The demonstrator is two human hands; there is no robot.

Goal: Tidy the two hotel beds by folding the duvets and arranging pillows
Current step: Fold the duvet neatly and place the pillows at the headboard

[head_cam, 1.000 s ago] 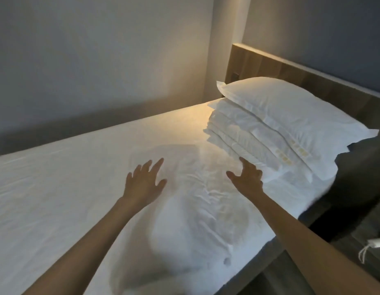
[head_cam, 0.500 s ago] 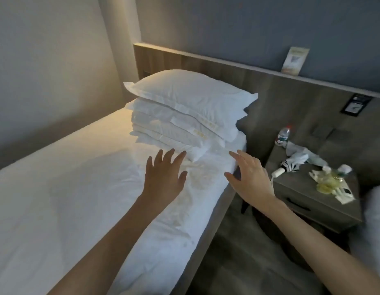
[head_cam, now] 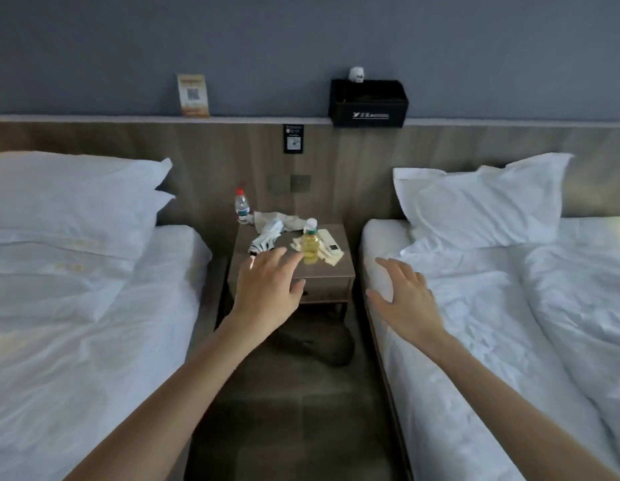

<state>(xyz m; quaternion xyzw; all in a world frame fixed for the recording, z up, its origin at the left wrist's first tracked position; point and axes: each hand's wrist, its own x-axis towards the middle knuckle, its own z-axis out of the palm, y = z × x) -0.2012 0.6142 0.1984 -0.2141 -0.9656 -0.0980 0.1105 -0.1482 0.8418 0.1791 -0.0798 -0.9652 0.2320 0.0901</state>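
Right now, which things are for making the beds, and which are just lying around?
For bed-making: left pillow, folded duvet, right pillow, rumpled duvet.

Just lying about: water bottle, yellow bottle, black box, card.

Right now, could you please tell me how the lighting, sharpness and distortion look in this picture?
Head view: dim, bluish light, no harsh glare. Head view: ledge looks nearly straight, little bowing. Head view: left hand and right hand slightly soft; card print unreadable.
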